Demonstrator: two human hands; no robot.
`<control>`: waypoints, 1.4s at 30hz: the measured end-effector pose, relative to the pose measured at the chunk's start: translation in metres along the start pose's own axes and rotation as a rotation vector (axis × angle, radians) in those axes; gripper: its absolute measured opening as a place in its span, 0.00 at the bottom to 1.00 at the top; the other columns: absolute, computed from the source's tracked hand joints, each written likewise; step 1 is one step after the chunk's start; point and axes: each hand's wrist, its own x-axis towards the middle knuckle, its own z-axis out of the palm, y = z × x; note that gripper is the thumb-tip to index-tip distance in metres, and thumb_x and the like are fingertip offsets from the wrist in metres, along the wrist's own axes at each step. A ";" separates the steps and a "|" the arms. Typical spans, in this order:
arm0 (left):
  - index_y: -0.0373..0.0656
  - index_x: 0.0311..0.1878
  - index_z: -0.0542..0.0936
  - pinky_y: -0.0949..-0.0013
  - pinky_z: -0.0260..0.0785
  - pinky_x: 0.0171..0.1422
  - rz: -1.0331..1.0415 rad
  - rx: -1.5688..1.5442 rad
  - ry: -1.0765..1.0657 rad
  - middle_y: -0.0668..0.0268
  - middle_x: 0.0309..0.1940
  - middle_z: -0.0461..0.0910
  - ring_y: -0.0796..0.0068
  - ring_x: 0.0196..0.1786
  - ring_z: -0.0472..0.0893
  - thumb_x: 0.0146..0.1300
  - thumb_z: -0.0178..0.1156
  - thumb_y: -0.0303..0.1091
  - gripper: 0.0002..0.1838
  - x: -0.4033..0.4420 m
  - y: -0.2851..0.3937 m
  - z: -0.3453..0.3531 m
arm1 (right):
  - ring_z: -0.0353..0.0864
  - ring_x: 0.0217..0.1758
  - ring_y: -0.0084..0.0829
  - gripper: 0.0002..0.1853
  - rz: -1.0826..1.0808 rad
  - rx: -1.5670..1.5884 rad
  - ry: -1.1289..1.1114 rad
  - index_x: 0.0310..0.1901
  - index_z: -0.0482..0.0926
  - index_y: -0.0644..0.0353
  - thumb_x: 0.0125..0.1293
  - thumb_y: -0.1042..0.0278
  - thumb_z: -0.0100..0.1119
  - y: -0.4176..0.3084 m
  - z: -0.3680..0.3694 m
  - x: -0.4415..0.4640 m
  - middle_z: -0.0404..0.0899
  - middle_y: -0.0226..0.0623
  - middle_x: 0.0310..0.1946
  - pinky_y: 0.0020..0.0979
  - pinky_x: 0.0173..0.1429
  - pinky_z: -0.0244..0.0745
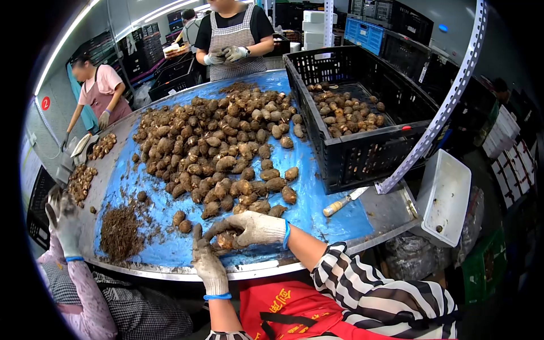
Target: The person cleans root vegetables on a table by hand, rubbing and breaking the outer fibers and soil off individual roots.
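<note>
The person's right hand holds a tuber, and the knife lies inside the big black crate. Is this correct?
Not quite: the head view shows the knife on the table, outside the big black crate. The right hand does hold a tuber.

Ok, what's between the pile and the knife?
In the head view, only a stretch of blue sheet lies between the pile and the knife; nothing is set down on it there.

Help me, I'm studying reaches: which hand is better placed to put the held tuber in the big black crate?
Probably the right hand: it grips the tuber and is nearer the black crate; the left hand is farther.
</note>
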 end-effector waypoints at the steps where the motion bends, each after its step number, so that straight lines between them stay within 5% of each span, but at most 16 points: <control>1: 0.39 0.74 0.67 0.61 0.83 0.53 0.059 0.103 0.056 0.47 0.56 0.80 0.61 0.51 0.85 0.76 0.54 0.42 0.28 0.001 -0.004 0.003 | 0.82 0.57 0.32 0.32 0.046 -0.010 -0.002 0.66 0.77 0.57 0.55 0.73 0.66 -0.006 -0.003 -0.003 0.84 0.43 0.56 0.33 0.64 0.75; 5: 0.38 0.75 0.65 0.68 0.82 0.31 -0.066 0.096 0.038 0.47 0.53 0.82 0.70 0.33 0.86 0.74 0.56 0.53 0.36 0.001 0.002 0.004 | 0.80 0.58 0.26 0.33 0.053 0.246 0.078 0.69 0.75 0.54 0.59 0.76 0.64 -0.020 -0.017 -0.019 0.83 0.35 0.58 0.30 0.65 0.74; 8: 0.35 0.75 0.63 0.68 0.83 0.33 -0.052 0.115 -0.019 0.47 0.51 0.82 0.68 0.33 0.86 0.74 0.56 0.55 0.38 0.002 -0.003 -0.005 | 0.81 0.57 0.24 0.30 0.125 0.469 0.181 0.68 0.75 0.58 0.64 0.69 0.68 -0.061 -0.047 -0.044 0.83 0.38 0.54 0.25 0.54 0.79; 10: 0.36 0.75 0.62 0.68 0.83 0.34 -0.078 0.107 -0.040 0.46 0.52 0.82 0.67 0.34 0.86 0.75 0.55 0.51 0.36 0.003 -0.002 -0.007 | 0.82 0.56 0.31 0.29 -0.199 0.529 0.333 0.67 0.74 0.59 0.65 0.68 0.68 -0.049 -0.064 -0.040 0.81 0.43 0.56 0.30 0.54 0.82; 12: 0.37 0.76 0.60 0.67 0.83 0.35 -0.063 0.088 -0.083 0.45 0.54 0.81 0.66 0.35 0.87 0.74 0.56 0.49 0.36 0.003 -0.007 -0.011 | 0.84 0.52 0.36 0.33 -0.594 1.026 0.419 0.68 0.72 0.58 0.62 0.67 0.72 -0.059 -0.085 -0.034 0.81 0.44 0.51 0.34 0.53 0.87; 16: 0.40 0.76 0.63 0.66 0.84 0.39 -0.070 0.126 -0.133 0.44 0.56 0.80 0.63 0.40 0.87 0.74 0.56 0.51 0.36 0.004 -0.004 -0.012 | 0.84 0.52 0.41 0.28 -0.785 1.293 0.522 0.64 0.72 0.62 0.65 0.67 0.69 -0.071 -0.103 -0.032 0.78 0.47 0.54 0.39 0.58 0.88; 23: 0.41 0.75 0.65 0.72 0.80 0.37 -0.135 0.187 -0.112 0.49 0.54 0.83 0.72 0.35 0.85 0.77 0.55 0.47 0.31 0.006 -0.004 -0.013 | 0.85 0.52 0.39 0.39 -0.190 0.757 0.388 0.64 0.74 0.71 0.49 0.70 0.78 -0.067 -0.061 -0.122 0.79 0.49 0.58 0.35 0.56 0.86; 26: 0.37 0.74 0.65 0.72 0.80 0.36 -0.124 0.177 -0.122 0.48 0.55 0.81 0.71 0.37 0.85 0.76 0.56 0.45 0.31 0.005 -0.003 -0.011 | 0.84 0.53 0.34 0.37 -0.059 0.678 0.463 0.64 0.76 0.70 0.47 0.74 0.68 -0.060 -0.064 -0.189 0.82 0.46 0.54 0.33 0.55 0.84; 29: 0.37 0.75 0.64 0.72 0.80 0.36 -0.116 0.179 -0.160 0.47 0.56 0.81 0.71 0.38 0.85 0.76 0.56 0.45 0.32 0.007 -0.006 -0.016 | 0.83 0.54 0.33 0.33 0.149 0.276 0.513 0.62 0.80 0.66 0.47 0.77 0.63 -0.060 -0.076 -0.247 0.83 0.44 0.54 0.34 0.58 0.83; 30: 0.38 0.75 0.64 0.72 0.81 0.37 -0.117 0.198 -0.163 0.48 0.57 0.81 0.70 0.38 0.85 0.76 0.56 0.46 0.32 0.007 -0.003 -0.014 | 0.83 0.54 0.34 0.33 0.184 0.380 0.532 0.62 0.79 0.67 0.48 0.78 0.62 -0.059 -0.079 -0.268 0.83 0.46 0.53 0.35 0.59 0.83; 38: 0.38 0.75 0.64 0.70 0.82 0.40 -0.149 0.238 -0.190 0.46 0.59 0.80 0.67 0.42 0.86 0.76 0.54 0.47 0.31 0.012 -0.006 -0.022 | 0.84 0.57 0.47 0.42 -0.127 0.889 0.788 0.68 0.67 0.73 0.49 0.75 0.74 -0.021 -0.077 -0.347 0.80 0.58 0.56 0.43 0.58 0.85; 42: 0.40 0.75 0.66 0.70 0.81 0.40 -0.138 0.259 -0.159 0.47 0.60 0.80 0.67 0.42 0.86 0.77 0.54 0.47 0.30 0.014 -0.011 -0.029 | 0.83 0.52 0.41 0.35 -0.306 0.990 0.811 0.67 0.72 0.62 0.54 0.79 0.67 0.022 -0.081 -0.396 0.81 0.50 0.53 0.41 0.56 0.81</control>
